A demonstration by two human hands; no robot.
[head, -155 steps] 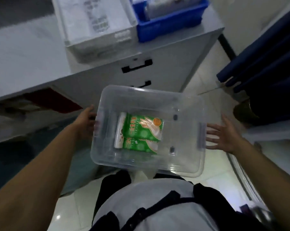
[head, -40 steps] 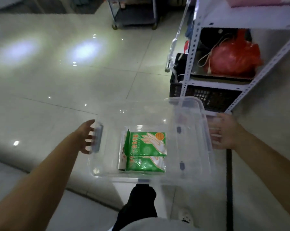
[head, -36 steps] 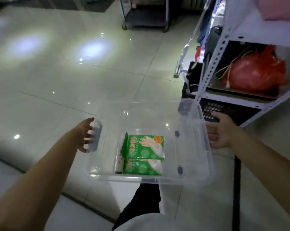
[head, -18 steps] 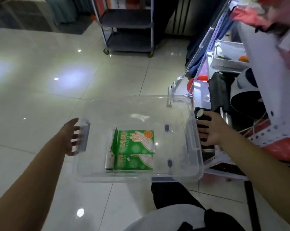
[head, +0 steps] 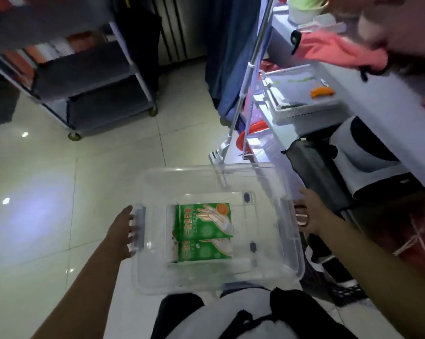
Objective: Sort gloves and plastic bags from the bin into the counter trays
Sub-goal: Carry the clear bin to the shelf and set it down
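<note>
I carry a clear plastic bin [head: 267, 272] in front of my waist, above the tiled floor. My left hand [head: 122, 232] grips its left end handle and my right hand [head: 310, 214] holds its right end. On the bin's floor lie two green glove packs [head: 202, 232], one overlapping the other, printed with a hand picture. A thin white packet edge shows along their left side.
A white shelving rack [head: 368, 101] stands at the right with a white tray [head: 302, 99], pink cloth [head: 338, 51] and a black bag [head: 316, 172]. A grey wheeled cart [head: 89, 94] stands far left. Blue fabric [head: 228, 57] hangs behind. Glossy floor tiles [head: 47, 192] lie left.
I have turned away from the counter and walked with the bin toward the shelving rack. Both hands stay on the bin's ends; the packs have not shifted.
</note>
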